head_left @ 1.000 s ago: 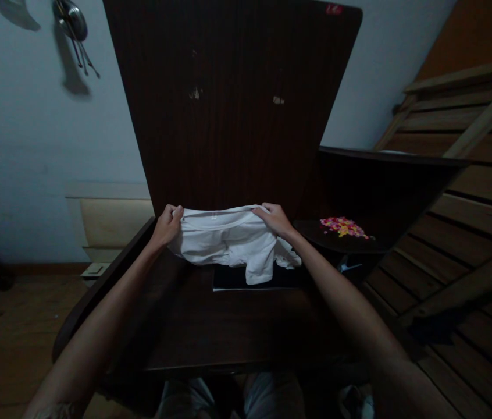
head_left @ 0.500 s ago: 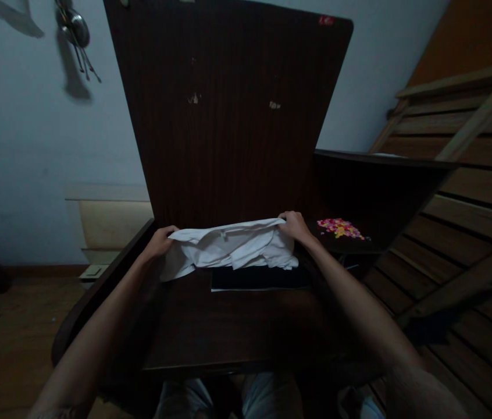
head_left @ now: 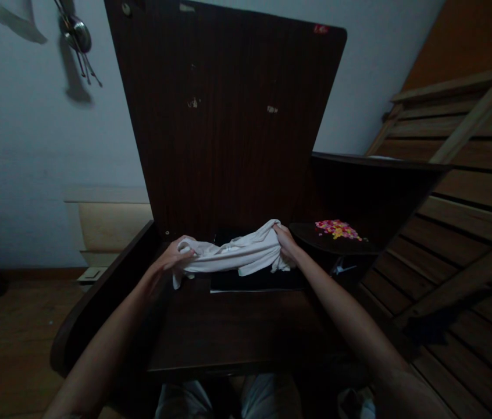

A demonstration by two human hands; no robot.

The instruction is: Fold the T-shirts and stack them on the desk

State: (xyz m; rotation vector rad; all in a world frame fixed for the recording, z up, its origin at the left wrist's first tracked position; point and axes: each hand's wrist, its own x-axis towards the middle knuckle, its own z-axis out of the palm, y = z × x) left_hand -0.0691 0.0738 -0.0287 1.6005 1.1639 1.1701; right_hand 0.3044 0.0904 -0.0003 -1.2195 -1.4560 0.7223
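A white cloth garment [head_left: 232, 257], bunched and creased, stretches between my two hands over the dark desk. My left hand [head_left: 177, 255] is closed on its left end, where the fabric curls round the fingers and a loose part hangs down. At the right end my right hand [head_left: 284, 240] pinches the upper edge, slightly higher than the left. Beneath the cloth lies a flat black item [head_left: 255, 283] with a thin pale front edge; the cloth hides part of it, and its kind is unclear.
The dark wooden desk [head_left: 211, 337] has a tall back panel [head_left: 228, 145] and a raised left side [head_left: 102, 297]. Small pink and yellow pieces [head_left: 338, 229] lie on a shelf at the right. Wooden slats [head_left: 459, 233] stand further right. My legs are below the desk.
The cloth went from spread out and hanging to a narrower, gathered bundle. My left hand moved slightly right and down, turning inward; my right hand shifted slightly left and down.
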